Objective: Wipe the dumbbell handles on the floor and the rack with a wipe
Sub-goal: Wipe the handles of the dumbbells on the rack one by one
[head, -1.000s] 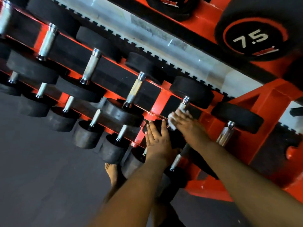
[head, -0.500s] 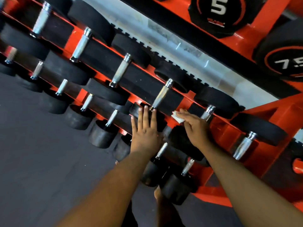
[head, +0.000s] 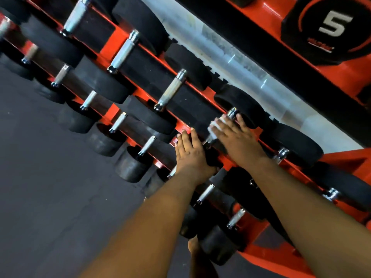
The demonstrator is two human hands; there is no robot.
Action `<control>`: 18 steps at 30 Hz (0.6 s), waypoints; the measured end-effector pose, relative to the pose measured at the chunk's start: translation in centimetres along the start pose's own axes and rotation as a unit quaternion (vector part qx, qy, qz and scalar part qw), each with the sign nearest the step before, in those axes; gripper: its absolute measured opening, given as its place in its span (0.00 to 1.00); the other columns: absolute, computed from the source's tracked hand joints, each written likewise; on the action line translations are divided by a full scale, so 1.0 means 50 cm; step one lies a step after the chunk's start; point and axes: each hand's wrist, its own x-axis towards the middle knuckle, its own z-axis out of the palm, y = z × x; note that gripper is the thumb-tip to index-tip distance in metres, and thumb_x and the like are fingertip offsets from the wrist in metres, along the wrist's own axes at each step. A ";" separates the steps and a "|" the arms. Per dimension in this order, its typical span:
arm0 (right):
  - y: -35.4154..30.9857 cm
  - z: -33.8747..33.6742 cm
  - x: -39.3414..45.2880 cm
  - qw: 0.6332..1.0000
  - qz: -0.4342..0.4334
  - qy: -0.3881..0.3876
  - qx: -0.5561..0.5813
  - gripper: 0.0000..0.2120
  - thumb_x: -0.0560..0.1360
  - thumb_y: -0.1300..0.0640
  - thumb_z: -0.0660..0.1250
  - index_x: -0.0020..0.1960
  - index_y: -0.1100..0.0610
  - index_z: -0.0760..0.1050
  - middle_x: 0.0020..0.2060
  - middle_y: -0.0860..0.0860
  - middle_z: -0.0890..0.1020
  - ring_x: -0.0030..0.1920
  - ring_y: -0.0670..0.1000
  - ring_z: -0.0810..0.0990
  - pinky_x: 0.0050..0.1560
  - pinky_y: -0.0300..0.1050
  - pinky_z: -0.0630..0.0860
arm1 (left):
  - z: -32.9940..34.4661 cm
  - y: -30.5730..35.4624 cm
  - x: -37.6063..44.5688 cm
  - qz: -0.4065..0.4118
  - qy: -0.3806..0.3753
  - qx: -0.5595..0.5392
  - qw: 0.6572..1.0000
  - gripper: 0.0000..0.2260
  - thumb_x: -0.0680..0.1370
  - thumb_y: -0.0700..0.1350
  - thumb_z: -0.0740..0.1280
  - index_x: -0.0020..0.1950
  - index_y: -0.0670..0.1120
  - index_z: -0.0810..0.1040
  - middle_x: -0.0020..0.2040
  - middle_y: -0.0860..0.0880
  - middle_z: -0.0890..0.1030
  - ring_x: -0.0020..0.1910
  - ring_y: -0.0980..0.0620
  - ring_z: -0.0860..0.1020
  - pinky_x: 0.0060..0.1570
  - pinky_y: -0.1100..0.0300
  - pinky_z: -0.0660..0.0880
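R hand [head: 234, 137] hides most of wipe [head: 215, 124] & dumbbell handle [head: 210, 139]; top-left handles blurred.
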 end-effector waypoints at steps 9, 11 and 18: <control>0.012 0.034 -0.001 0.997 -0.045 0.056 0.039 0.31 0.79 0.59 0.66 0.80 0.55 0.60 0.79 0.56 0.61 0.80 0.58 0.55 0.79 0.58 0.50 | 0.004 -0.008 0.002 0.003 0.000 0.009 1.000 0.65 0.68 0.59 0.80 0.80 0.46 0.29 0.82 0.42 0.34 0.81 0.44 0.33 0.78 0.50 0.35; 0.007 0.048 -0.012 0.994 -0.070 0.070 0.054 0.29 0.79 0.60 0.64 0.79 0.56 0.62 0.79 0.55 0.63 0.80 0.57 0.56 0.79 0.58 0.54 | 0.008 -0.009 0.003 0.001 0.004 0.016 1.000 0.66 0.67 0.60 0.80 0.80 0.46 0.29 0.82 0.42 0.35 0.81 0.44 0.34 0.79 0.49 0.36; 0.002 0.037 0.057 0.989 -0.139 0.032 0.036 0.19 0.79 0.50 0.58 0.68 0.50 0.76 0.60 0.51 0.79 0.67 0.54 0.73 0.78 0.65 0.47 | 0.004 -0.006 0.005 -0.010 -0.003 0.021 1.000 0.65 0.66 0.59 0.81 0.82 0.49 0.33 0.82 0.44 0.34 0.81 0.46 0.33 0.80 0.45 0.37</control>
